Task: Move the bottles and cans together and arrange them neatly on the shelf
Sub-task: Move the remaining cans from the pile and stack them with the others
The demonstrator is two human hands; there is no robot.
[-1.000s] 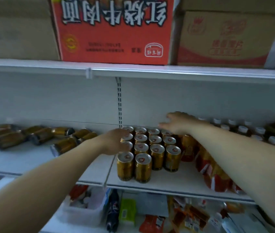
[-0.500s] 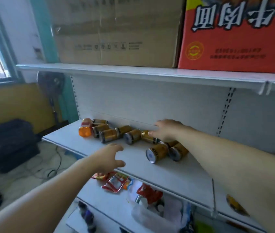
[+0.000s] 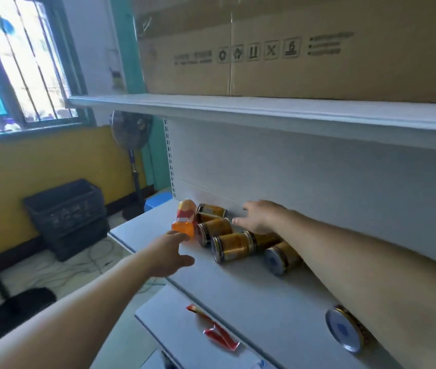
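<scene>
Several gold cans (image 3: pixel 234 245) lie on their sides on the white shelf (image 3: pixel 259 286), near its left end. An orange bottle (image 3: pixel 184 219) lies beside them at the far left. My left hand (image 3: pixel 170 253) is open, its fingertips at the bottle's near end. My right hand (image 3: pixel 260 217) is open above the cans by the back wall, fingers spread towards the rear can (image 3: pixel 211 210). One more can (image 3: pixel 346 328) lies by my right forearm, partly hidden.
A large cardboard box (image 3: pixel 291 49) sits on the upper shelf. On the lower shelf lies a red wrapper (image 3: pixel 216 332). Left of the shelving stand a black crate (image 3: pixel 65 217), a floor fan (image 3: pixel 131 134) and a barred window (image 3: pixel 17 62).
My view has swung left from the upright cans to the fallen ones. Both hands have moved left along the shelf; my left hand now reaches the orange bottle.
</scene>
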